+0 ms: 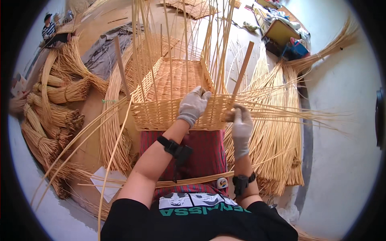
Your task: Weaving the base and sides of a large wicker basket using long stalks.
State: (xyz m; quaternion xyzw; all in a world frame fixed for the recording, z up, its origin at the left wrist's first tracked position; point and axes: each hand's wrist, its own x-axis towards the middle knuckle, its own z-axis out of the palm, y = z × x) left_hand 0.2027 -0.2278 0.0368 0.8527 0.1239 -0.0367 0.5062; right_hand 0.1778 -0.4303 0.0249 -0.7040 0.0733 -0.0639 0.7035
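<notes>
A rectangular basket (177, 114) of pale woven wicker stands before me over my lap, its near wall facing me. Thin upright stakes (185, 44) rise from its sides, and a flat wooden stick (244, 68) stands at the near right corner. In a grey-white glove, my left hand (194, 105) is closed over the top edge of the near wall. My right hand (242, 128), gloved too, is beside that right corner with its fingers curled; what they hold is unclear. Long loose wicker strands (289, 110) fan out rightward from the corner, and others (80, 140) trail down leftward.
Large wicker bundles (273, 136) lie on the floor to the right, and tied bundles (66, 92) are heaped at left. Several rods (193, 181) cross my lap. A cluttered table (283, 30) stands far right. At far left, a person in a striped top (49, 30) sits.
</notes>
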